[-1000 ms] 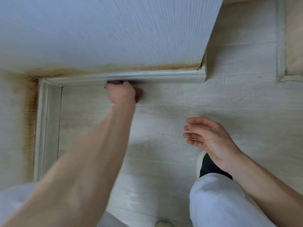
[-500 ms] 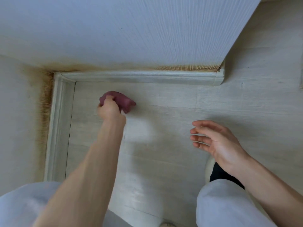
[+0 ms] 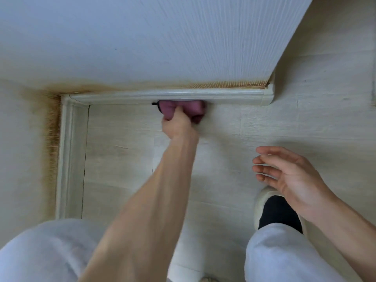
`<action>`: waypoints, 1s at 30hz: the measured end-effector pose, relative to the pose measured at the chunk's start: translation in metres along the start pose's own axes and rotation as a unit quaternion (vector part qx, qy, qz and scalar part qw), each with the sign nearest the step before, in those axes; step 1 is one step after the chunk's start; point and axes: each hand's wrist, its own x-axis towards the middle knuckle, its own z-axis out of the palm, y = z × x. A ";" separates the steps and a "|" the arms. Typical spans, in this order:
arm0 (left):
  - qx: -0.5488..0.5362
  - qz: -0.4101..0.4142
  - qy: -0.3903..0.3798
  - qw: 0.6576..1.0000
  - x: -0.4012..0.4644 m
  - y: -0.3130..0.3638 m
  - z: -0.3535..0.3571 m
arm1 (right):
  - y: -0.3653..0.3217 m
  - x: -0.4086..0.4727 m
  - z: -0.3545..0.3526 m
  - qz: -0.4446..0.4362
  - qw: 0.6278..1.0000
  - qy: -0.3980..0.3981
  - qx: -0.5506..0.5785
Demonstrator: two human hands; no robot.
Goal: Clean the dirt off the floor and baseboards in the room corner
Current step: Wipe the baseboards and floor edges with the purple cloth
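My left hand (image 3: 178,124) grips a bunched purple cloth (image 3: 182,108) and holds it against the foot of the back baseboard (image 3: 223,96), where it meets the pale wood-look floor (image 3: 122,159). A second baseboard (image 3: 68,159) runs down the left wall to the corner (image 3: 68,97). Brown-yellow staining lines the wall just above both baseboards. My right hand (image 3: 289,176) hovers over the floor at the right, fingers spread and holding nothing.
The white ribbed wall (image 3: 162,41) ends at an outer corner (image 3: 268,94) on the right, with more floor beyond it. My knees in light trousers fill the bottom, and a slippered foot with a black sock (image 3: 274,210) stands at the lower right.
My left hand has carried the cloth from the floor back up and to the right, against the back baseboard. The right hand has stayed hovering, open.
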 end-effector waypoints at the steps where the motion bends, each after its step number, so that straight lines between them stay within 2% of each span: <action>1: 0.031 -0.017 -0.006 0.999 -0.015 -0.011 0.010 | 0.000 0.001 0.005 -0.003 1.000 -0.006 -0.003; 2: 0.006 -0.044 -0.031 0.999 -0.031 -0.020 0.012 | -0.001 0.002 0.009 -0.009 1.000 -0.011 -0.005; 4: 0.035 -0.070 -0.049 0.996 -0.044 -0.029 0.008 | -0.002 0.003 0.016 -0.021 1.000 -0.021 -0.004; 6: 0.080 -0.037 -0.072 0.994 -0.029 -0.025 -0.009 | -0.003 0.001 0.017 -0.025 0.999 -0.022 0.006; 9: 0.089 0.060 -0.006 0.994 0.011 0.016 -0.036 | -0.004 -0.004 0.011 -0.025 0.999 -0.021 0.008; 12: 0.075 0.096 0.034 0.992 0.041 0.068 -0.042 | -0.002 -0.011 0.000 -0.023 1.000 -0.013 0.005; 15: 0.108 0.054 0.010 0.993 0.035 0.055 -0.006 | 0.001 -0.018 -0.012 -0.022 0.999 0.006 0.027; 18: 0.171 0.023 -0.046 0.984 -0.016 -0.011 0.032 | 0.005 -0.021 -0.017 -0.015 0.999 0.017 0.049; 20: 0.176 -0.037 -0.072 0.981 -0.070 -0.045 0.055 | 0.008 -0.020 -0.018 -0.011 0.998 0.017 0.056; 23: 0.196 -0.096 -0.136 0.966 -0.133 -0.068 0.068 | 0.009 -0.020 -0.019 -0.012 0.998 0.011 0.060; 25: 0.189 -0.124 -0.182 0.957 -0.141 -0.070 0.061 | 0.006 -0.019 -0.018 -0.017 0.998 0.015 0.061; 27: 0.182 -0.110 -0.195 0.957 -0.130 -0.063 0.042 | 0.003 -0.017 -0.017 -0.023 0.998 0.022 0.058; 30: 0.176 -0.043 -0.141 0.973 -0.102 -0.028 0.010 | 0.001 -0.018 -0.020 -0.024 0.998 0.026 0.061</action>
